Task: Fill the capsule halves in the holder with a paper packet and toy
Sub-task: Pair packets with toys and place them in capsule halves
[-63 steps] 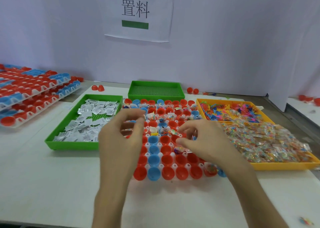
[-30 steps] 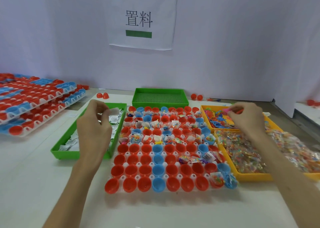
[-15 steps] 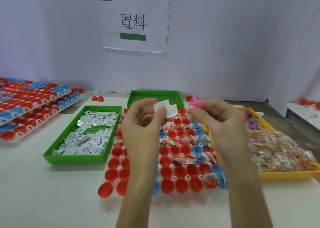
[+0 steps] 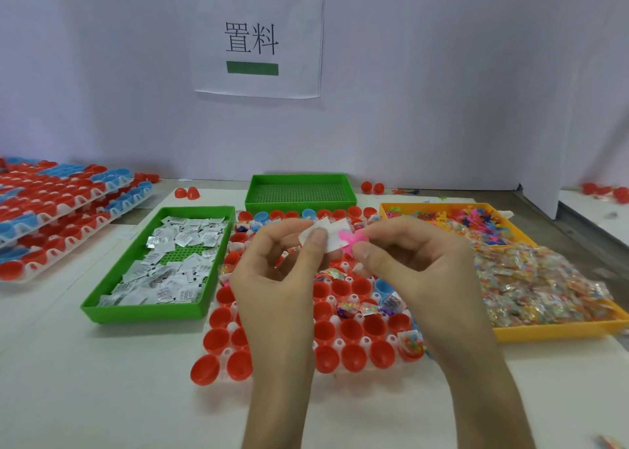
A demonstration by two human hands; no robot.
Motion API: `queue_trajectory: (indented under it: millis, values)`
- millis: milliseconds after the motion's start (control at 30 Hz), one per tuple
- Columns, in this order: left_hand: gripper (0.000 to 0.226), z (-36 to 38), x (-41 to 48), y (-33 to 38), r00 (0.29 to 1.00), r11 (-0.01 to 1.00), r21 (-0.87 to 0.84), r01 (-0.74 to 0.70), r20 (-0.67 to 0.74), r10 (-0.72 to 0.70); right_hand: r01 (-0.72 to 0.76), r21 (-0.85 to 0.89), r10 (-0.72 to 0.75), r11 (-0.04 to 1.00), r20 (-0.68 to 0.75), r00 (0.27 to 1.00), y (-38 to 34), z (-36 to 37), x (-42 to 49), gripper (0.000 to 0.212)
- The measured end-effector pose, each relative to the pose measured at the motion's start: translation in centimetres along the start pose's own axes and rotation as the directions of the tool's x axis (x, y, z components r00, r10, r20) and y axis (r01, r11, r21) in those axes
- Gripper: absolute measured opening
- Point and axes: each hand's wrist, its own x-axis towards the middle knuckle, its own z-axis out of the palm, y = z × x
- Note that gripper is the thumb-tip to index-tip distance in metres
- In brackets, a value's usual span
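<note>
The white holder (image 4: 366, 340) lies in the middle of the table with several red and blue capsule halves (image 4: 352, 356) in it; the far rows hold packets and toys, the near rows are bare. My left hand (image 4: 272, 278) pinches a white paper packet (image 4: 335, 235) above the holder. My right hand (image 4: 418, 264) pinches a pink toy (image 4: 350, 242) that touches the packet's right edge. Both hands hide part of the holder's middle rows.
A green tray (image 4: 102, 304) of paper packets sits left of the holder, another green tray (image 4: 299, 189) behind it. A yellow tray (image 4: 551, 333) of toys and candy bags lies on the right. Stacked holders (image 4: 61, 210) stand far left. Loose red halves (image 4: 186, 193) lie near the wall.
Both hands went out to the side trays, took a packet and a pink toy, and came back together over the holder. Packet and toy now touch.
</note>
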Motion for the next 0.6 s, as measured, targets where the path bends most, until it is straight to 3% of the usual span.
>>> queue_trajectory:
  millis: [600]
  values:
    - [0.012, -0.26, -0.19, 0.06, 0.995, 0.997, 0.051, 0.051, 0.086, -0.056, 0.056, 0.000, -0.056, 0.998, -0.068, 0.996, -0.40, -0.42, -0.37, 0.018]
